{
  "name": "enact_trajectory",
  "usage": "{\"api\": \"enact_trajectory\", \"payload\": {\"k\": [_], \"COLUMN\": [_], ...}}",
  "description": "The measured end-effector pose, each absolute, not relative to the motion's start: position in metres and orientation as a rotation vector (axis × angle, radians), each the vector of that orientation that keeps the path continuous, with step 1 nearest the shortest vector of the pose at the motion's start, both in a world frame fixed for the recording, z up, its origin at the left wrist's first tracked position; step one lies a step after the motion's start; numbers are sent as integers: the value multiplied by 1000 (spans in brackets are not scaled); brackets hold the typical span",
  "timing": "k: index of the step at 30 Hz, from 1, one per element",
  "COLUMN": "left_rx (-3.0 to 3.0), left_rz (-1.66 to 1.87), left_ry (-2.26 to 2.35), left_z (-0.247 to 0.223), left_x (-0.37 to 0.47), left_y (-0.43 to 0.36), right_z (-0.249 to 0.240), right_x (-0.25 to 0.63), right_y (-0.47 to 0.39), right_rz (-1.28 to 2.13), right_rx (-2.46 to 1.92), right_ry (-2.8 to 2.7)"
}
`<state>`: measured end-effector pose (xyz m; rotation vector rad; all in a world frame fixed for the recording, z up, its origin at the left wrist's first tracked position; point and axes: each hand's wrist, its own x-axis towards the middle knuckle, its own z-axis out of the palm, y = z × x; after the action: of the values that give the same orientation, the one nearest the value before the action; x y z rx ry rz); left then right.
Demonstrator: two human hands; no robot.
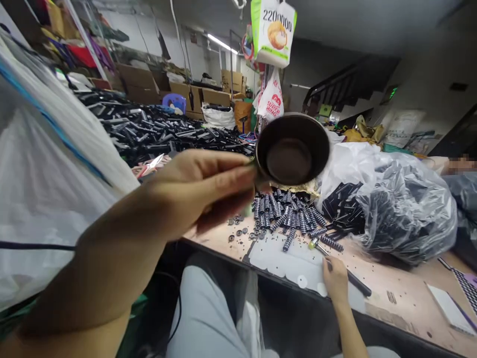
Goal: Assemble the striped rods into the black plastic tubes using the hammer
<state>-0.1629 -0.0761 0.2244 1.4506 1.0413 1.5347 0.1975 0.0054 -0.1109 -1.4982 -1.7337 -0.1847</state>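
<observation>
My left hand [208,191] is raised in front of me, blurred by motion. Its fingers pinch the near edge of a dark round cup [292,154], whose hollow inside faces me; whether it has a handle there is hidden. Lower down, my right hand [337,278] is closed over the dark handle of a small hammer [357,282] at the table's front edge. The hammer's yellowish head points toward a heap of black-and-white ridged cylinders [286,214]. Small dark round pieces [242,231] lie scattered left of the heap.
A clear plastic bag [406,209] of black parts bulges on the right. Behind is a big pile of black parts [149,124]. A white sack [44,164] stands close on the left. A notepad [450,308] lies at the right. Packages [276,35] hang above.
</observation>
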Motion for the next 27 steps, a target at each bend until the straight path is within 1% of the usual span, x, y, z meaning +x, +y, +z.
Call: {"api": "enact_trajectory", "payload": {"k": [1,2,5,8,10,13,18,20,23,25,27], "left_rx": [1555,1649,1811,1807,1803,1868,2005,2017,2019,2110,2235], "left_rz": [1475,1502,1521,1278,1011,724,449,436,534,618,611], "left_ry": [1138,1222,1844,2475,2655,2659,2633,2626,2646,2648,2573], "left_z": [232,235,219,185,163,134,99,89,76,66,52], "left_x": [-160,-161,-190,-233,-258,-285,-302,-303,-296,-283,-263], "left_y": [-55,-33,36,98,129,156,164,162,155,151,150], "right_z": [-114,-116,-115,-111,-110,-109,-110,-109,-105,-102,-100], "right_x": [199,200,200,199,198,198,199,199,197,196,196], "right_y": [5,5,5,4,2,1,1,0,-1,-2,-2], "right_rz": [-190,-202,-238,-251,-246,-252,-312,-330,-320,-298,-280], "right_rx": [-1507,-1514,-1519,-1519,-1527,-1546,-1571,-1588,-1625,-1649,-1662], "right_ry": [-1760,-1780,-1808,-1826,-1839,-1850,-1873,-1885,-1896,-1898,-1900]}}
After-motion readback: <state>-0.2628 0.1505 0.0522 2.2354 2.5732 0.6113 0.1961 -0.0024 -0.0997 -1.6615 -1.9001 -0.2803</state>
